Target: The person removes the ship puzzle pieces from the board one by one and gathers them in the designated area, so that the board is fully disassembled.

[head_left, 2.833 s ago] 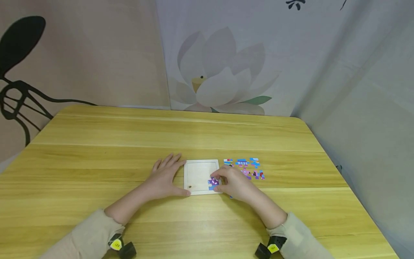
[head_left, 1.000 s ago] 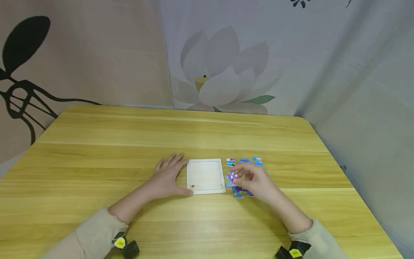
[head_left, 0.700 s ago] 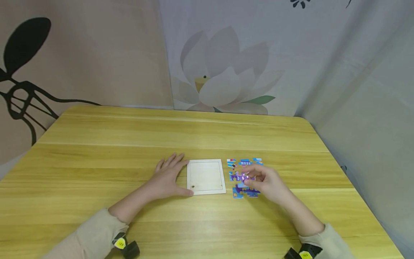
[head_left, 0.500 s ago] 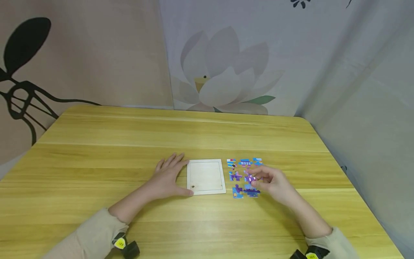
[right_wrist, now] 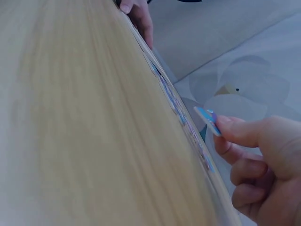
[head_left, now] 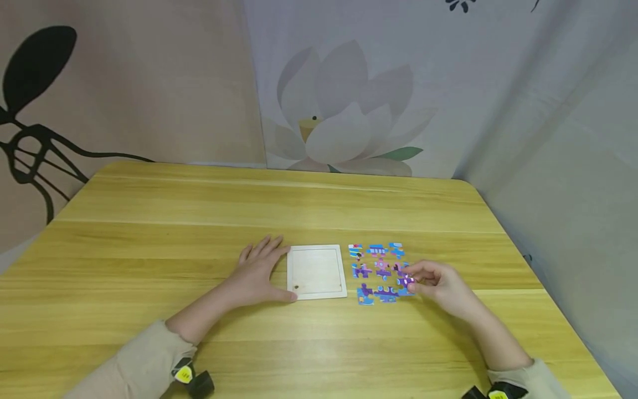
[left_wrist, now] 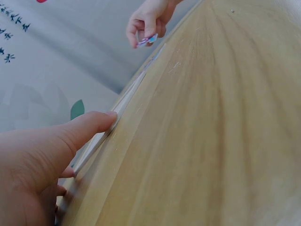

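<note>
My right hand (head_left: 443, 285) pinches a purple and blue jigsaw puzzle piece (head_left: 406, 282) between thumb and fingertips. In the right wrist view that puzzle piece (right_wrist: 207, 120) is raised above the table, seen tilted. Left of it, several loose jigsaw pieces (head_left: 381, 272) lie face up in rough rows; some at the right are partly hidden by the held piece and the fingers. A pale square puzzle tray (head_left: 317, 271) lies bare beside them. My left hand (head_left: 249, 281) rests with fingers spread at the tray's left edge, its thumb touching the near corner.
The wooden table (head_left: 279, 199) reaches well beyond the tray on all sides. A curtain (head_left: 349, 105) with a printed lotus hangs behind its far edge. Each wrist wears a small black camera (head_left: 201, 384).
My right hand has lifted the puzzle piece out of the tray's lower right corner and carried it right, over the loose pieces to their right end. The left hand stays at the tray.
</note>
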Motion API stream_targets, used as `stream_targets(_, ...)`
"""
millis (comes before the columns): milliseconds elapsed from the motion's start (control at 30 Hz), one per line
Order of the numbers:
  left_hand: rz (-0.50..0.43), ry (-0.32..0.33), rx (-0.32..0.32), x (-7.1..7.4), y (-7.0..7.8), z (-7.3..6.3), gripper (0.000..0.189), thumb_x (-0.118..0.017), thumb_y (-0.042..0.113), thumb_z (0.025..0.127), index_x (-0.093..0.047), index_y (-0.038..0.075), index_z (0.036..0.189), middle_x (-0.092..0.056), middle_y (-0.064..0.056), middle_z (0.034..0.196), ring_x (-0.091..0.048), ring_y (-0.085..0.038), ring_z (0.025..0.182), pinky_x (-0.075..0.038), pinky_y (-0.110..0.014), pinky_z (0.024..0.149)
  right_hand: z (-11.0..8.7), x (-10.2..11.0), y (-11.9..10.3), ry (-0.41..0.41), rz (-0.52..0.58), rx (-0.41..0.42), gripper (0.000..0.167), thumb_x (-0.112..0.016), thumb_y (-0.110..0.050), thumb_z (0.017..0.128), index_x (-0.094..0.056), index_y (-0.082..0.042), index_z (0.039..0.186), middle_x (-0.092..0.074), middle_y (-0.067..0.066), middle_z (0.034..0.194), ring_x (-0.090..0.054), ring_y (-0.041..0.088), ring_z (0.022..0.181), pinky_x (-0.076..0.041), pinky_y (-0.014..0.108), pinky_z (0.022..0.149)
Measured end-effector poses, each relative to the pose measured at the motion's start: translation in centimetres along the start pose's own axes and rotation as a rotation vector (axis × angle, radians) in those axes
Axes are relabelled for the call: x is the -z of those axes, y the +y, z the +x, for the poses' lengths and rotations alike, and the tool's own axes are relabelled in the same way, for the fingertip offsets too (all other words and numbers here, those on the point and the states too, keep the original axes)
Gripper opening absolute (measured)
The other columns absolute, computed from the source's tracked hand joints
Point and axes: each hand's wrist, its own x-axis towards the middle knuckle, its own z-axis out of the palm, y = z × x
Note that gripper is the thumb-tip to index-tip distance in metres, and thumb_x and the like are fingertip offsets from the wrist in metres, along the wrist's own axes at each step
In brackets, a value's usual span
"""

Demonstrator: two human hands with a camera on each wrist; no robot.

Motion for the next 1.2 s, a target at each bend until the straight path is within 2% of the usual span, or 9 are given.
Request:
stream_targets(100,0.0,0.001,0.003,0.0,0.1,0.0,0.11,-0.075,0.066,0.066,-0.033,0.007,0.149,-0.015,-0.015,0.157,-0.004,-0.037,0.143,0.003,-0.063,0.107,-0.2,0.4,0.5,-0.011,0.006,-0.032,0.026,-0.068,0.003,0.085,-0.064,0.006,0.11,-0.067,0.016,0.103,-0.065,0.016,0.081,-0.054,0.028,0.066)
stream_targets(333,-0.008,0.002,-0.006,0.0,0.0,-0.1,0.11,-0.075,0.065,0.066,-0.033,0.006,0.149,-0.014,-0.016,0.157,-0.003,-0.037,0.143,0.003,-0.063,0.107,-0.6,0.8,1.1,-0.047,0.03,-0.093,0.028,-0.066,0.002,0.086,-0.063,0.007,0.113,-0.068,0.018,0.101,-0.067,0.017,0.08,-0.055,0.029,0.07)
stream_targets(567,-0.005,0.005,-0.009,0.0,0.0,0.0,0.11,-0.075,0.067,0.066,-0.034,0.007,0.148,-0.015,-0.016,0.157,-0.004,-0.037,0.143,0.002,-0.064,0.107,-0.6,0.8,1.3,-0.042,-0.045,-0.121,0.026,-0.07,-0.003,0.085,-0.068,0.002,0.111,-0.069,0.01,0.09,-0.064,0.017,0.074,-0.051,0.024,0.059)
stream_targets(700,-0.01,0.004,-0.008,0.0,0.0,-0.1,0.11,-0.075,0.066,0.066,-0.033,0.007,0.149,-0.014,-0.015,0.157,-0.003,-0.036,0.143,0.003,-0.063,0.107,-0.6,0.6,1.1,-0.024,-0.112,-0.155,0.025,-0.072,-0.004,0.084,-0.07,-0.002,0.109,-0.067,0.006,0.087,-0.059,0.015,0.073,-0.048,0.024,0.057)
stream_targets(933,-0.007,0.003,-0.014,-0.1,-0.1,0.0,0.11,-0.074,0.067,0.066,-0.034,0.006,0.148,-0.015,-0.016,0.157,-0.004,-0.037,0.143,0.002,-0.064,0.107,-0.7,0.5,0.5,-0.013,-0.281,-0.145,0.022,-0.074,-0.01,0.084,-0.073,-0.007,0.106,-0.06,-0.001,0.075,-0.05,0.012,0.064,-0.042,0.023,0.051)
stream_targets(1200,-0.004,0.0,-0.007,0.0,0.0,0.0,0.11,-0.074,0.067,0.066,-0.033,0.006,0.149,-0.014,-0.016,0.157,-0.003,-0.037,0.143,0.002,-0.064,0.107,-0.9,0.6,0.6,-0.011,-0.234,-0.129,0.024,-0.074,-0.011,0.084,-0.072,-0.006,0.108,-0.058,0.001,0.075,-0.049,0.012,0.064,-0.042,0.023,0.052)
